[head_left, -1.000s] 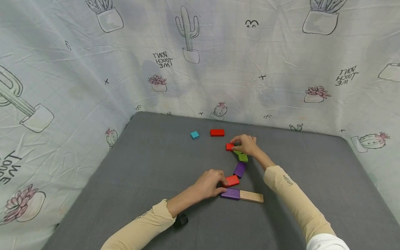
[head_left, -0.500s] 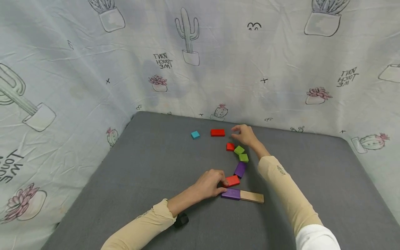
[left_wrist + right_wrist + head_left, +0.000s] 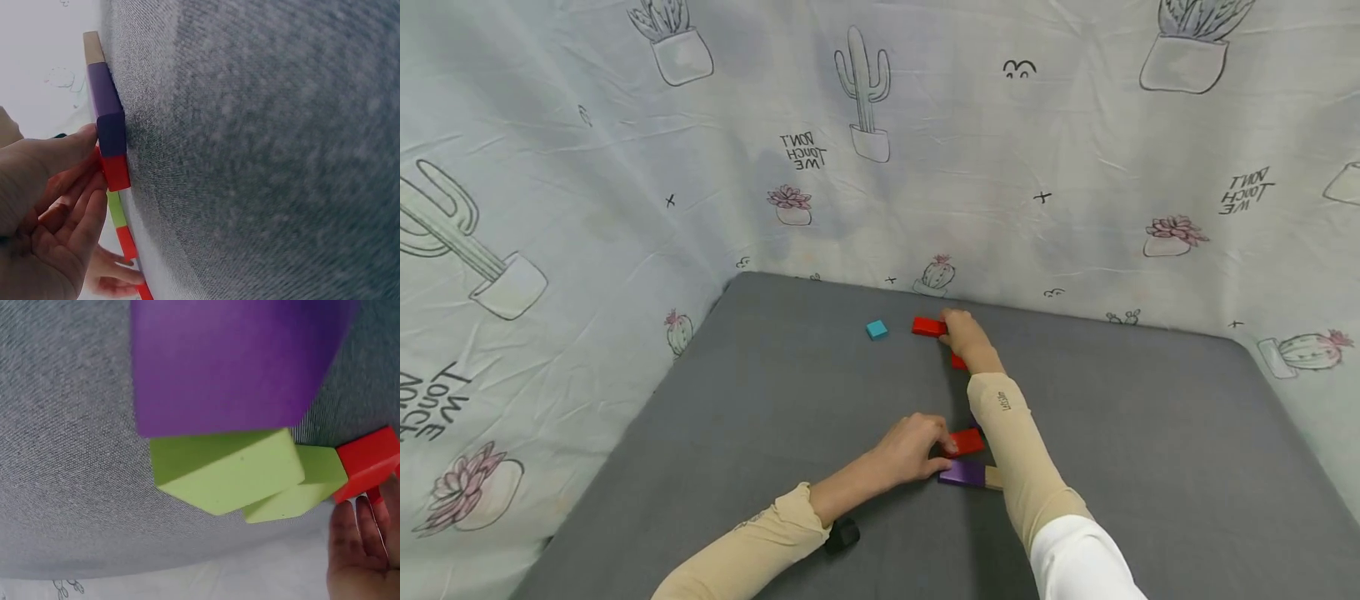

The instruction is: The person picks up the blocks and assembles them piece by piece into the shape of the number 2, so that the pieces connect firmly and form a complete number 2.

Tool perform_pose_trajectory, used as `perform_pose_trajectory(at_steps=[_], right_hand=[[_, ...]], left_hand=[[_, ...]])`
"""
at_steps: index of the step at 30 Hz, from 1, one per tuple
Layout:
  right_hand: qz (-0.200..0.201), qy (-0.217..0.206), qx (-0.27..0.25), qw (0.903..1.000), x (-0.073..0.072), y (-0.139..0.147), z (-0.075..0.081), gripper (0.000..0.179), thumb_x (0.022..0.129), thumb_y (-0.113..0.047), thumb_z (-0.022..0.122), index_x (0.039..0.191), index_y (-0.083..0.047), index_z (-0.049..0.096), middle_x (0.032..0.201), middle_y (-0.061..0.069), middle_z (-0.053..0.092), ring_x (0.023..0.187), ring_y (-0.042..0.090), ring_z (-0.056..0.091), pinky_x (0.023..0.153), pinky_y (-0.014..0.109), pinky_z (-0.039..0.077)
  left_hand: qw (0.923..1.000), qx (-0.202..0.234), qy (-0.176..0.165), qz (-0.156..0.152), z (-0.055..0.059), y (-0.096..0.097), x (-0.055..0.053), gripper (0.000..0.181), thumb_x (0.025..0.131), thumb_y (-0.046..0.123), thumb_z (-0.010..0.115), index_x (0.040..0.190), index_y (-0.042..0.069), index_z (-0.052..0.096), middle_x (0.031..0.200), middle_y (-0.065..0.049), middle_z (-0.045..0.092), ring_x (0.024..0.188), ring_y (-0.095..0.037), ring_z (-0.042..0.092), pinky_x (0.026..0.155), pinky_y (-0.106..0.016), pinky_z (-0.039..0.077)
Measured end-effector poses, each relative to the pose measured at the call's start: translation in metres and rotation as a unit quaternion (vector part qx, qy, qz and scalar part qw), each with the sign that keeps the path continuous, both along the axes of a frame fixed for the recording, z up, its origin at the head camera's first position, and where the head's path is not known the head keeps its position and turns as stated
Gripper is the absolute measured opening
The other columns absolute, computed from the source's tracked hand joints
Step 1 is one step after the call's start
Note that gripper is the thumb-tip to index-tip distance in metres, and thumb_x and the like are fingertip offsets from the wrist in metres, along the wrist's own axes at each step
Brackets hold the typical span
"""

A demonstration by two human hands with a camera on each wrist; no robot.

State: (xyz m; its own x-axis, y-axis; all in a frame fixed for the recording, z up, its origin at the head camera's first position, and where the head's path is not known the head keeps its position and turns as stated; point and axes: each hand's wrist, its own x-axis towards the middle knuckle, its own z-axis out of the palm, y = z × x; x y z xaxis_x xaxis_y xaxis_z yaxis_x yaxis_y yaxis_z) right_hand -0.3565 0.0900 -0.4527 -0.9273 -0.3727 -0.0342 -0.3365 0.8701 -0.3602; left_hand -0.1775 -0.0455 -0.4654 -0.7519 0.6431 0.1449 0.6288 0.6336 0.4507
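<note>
A curved row of blocks lies on the grey table (image 3: 760, 400). My left hand (image 3: 917, 446) is at its near end. The fingers hold the left end of a red block (image 3: 966, 442), and the thumb rests against a purple block (image 3: 961, 473) joined to a wooden block (image 3: 993, 477). The left wrist view shows the thumb (image 3: 75, 147) on the purple block (image 3: 106, 119) beside the red block (image 3: 115, 172). My right hand (image 3: 961, 332) reaches far, its fingertips touching the right end of a long red block (image 3: 928, 327). Its forearm hides the green blocks (image 3: 225, 469).
A small cyan block (image 3: 876, 330) lies left of the long red block. A small red block (image 3: 958, 362) shows under my right wrist. A large purple block (image 3: 231, 362) fills the right wrist view. Printed cloth (image 3: 625, 208) walls the table at the back and left.
My right hand let go of the small red block and moved back and left to the long red block. Its forearm now covers the green blocks. My left hand has stayed put.
</note>
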Motion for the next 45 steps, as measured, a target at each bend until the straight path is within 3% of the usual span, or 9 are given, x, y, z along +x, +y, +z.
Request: perform_pose_trajectory(at_steps=[3,11,18,23,36,45], right_hand=[[-0.010,0.004,-0.005,0.9999,-0.002,-0.003,-0.002,0.020,0.089,-0.004,0.068,0.104,0.004,0.059,0.100,0.018,0.061,0.089,0.027,0.058,0.080,0.041,0.048],[-0.045,-0.022,-0.027,0.9984,-0.007,0.001,0.000,0.041,0.084,-0.007,0.072,0.122,0.004,0.061,0.117,0.021,0.059,0.101,0.031,0.056,0.090,0.043,0.046],[-0.055,-0.005,-0.110,0.9924,-0.007,0.010,0.009,0.039,0.084,-0.009,0.070,0.119,0.007,0.062,0.114,0.023,0.064,0.106,0.034,0.058,0.096,0.043,0.043],[-0.048,-0.005,-0.152,0.9873,-0.007,0.018,0.019,0.036,0.082,-0.007,0.072,0.113,0.009,0.064,0.108,0.024,0.066,0.101,0.035,0.059,0.092,0.044,0.045],[0.073,0.009,-0.144,0.9869,0.001,0.018,0.030,0.030,0.073,0.003,0.075,0.102,0.007,0.067,0.095,0.022,0.068,0.085,0.031,0.066,0.079,0.041,0.053],[0.150,0.011,-0.103,0.9832,0.012,0.011,0.027,0.031,0.073,0.004,0.075,0.103,0.005,0.068,0.098,0.020,0.068,0.088,0.029,0.065,0.079,0.038,0.054]], left_hand=[[1.0000,0.002,0.000,0.000,0.000,0.000,0.001,0.015,0.080,0.018,0.080,0.093,0.011,0.077,0.086,0.004,0.065,0.078,-0.007,0.064,0.069,-0.011,0.047],[1.0000,0.003,-0.001,0.002,0.000,-0.001,0.001,0.014,0.079,0.018,0.080,0.092,0.011,0.077,0.087,0.004,0.065,0.080,-0.006,0.064,0.069,-0.011,0.047],[1.0000,0.007,0.004,-0.002,0.000,-0.003,0.001,0.014,0.079,0.017,0.080,0.090,0.011,0.077,0.086,0.003,0.066,0.079,-0.008,0.065,0.070,-0.012,0.048],[0.9999,0.009,0.003,-0.005,-0.001,-0.003,0.000,0.014,0.079,0.018,0.080,0.090,0.010,0.077,0.087,0.003,0.066,0.079,-0.008,0.065,0.070,-0.012,0.048],[1.0000,-0.007,-0.003,0.005,0.002,0.001,-0.001,0.015,0.079,0.019,0.080,0.091,0.011,0.077,0.087,0.004,0.065,0.081,-0.007,0.064,0.071,-0.015,0.049],[0.9998,-0.015,-0.014,0.009,0.005,0.002,-0.003,0.015,0.079,0.019,0.080,0.091,0.011,0.077,0.086,0.005,0.065,0.082,-0.008,0.064,0.074,-0.018,0.051]])
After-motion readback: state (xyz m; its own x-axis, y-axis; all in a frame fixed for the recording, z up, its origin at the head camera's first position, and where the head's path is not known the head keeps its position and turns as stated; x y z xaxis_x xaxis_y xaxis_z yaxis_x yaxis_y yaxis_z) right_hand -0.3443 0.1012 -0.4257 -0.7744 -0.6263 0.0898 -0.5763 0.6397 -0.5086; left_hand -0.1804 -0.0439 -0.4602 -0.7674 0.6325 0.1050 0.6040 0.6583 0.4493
